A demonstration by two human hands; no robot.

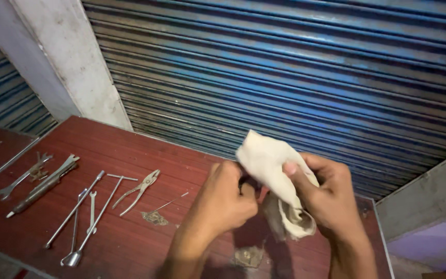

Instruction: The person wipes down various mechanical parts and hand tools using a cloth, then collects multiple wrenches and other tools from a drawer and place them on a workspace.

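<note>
Behind everything I see a blue corrugated metal roller shutter (295, 67) with a flaking white pillar (73, 62) at its left, and below them the dark red wood-grain bench (130, 150) that carries the work. Over the bench's right half, I have both hands raised around a crumpled off-white cloth rag (272, 170), which is held clear of the surface, not resting on it. My right hand (331, 201) has its fingers (298, 178) curled and pressed into the rag's folds, thumb on top; my left hand (228, 199) is closed into a loose fist against the rag's lower edge, and something dark seems to sit between the two hands, though the cloth hides it too well for me to say what. I judge the wiping to be in mid-course: the rag is bunched and working, and nothing here looks set down as finished. To the left, well apart from the hands, lie the bare steel tools: a long T-handled socket wrench (96, 217), a grey slip-joint pliers (141, 190), a heavy adjustable wrench (45, 185) and a small open-ended spanner (92, 204). Nothing stands between the hands and those tools; only a small patch of grime (155, 218) marks the bench between.
</note>
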